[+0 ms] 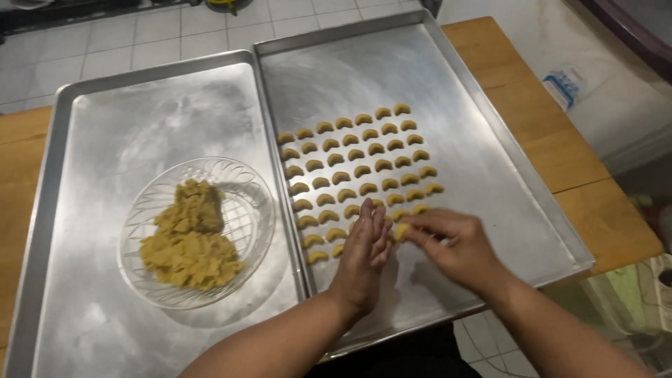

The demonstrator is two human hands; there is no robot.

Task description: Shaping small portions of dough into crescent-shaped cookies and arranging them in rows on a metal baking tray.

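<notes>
Head view: two metal trays side by side on a wooden counter (546,150), nearly covering it. Right tray (483,175) carries tidy rows of small crescent dough pieces (357,164) from its left wall towards the middle; near edge and right half are bare. Right hand (451,241) hovers low over the near end of the rows, grip pinching one dough crescent (401,231) between thumb and fingertips, the other fingers loosely curled. Left hand (365,252) stands on edge just beside it, palm turned towards the piece, fingers straight and pressed together, holding nothing; whether it touches the crescent cannot be told. Left tray (105,133) holds a clear glass bowl (252,210) with a crumbly yellow-brown dough heap (187,241), well apart from both hands. Judgement: good handling here means a light pinch so the curve keeps its shape, setting the piece level with the nearest row, same spacing, without brushing neighbours.
</notes>
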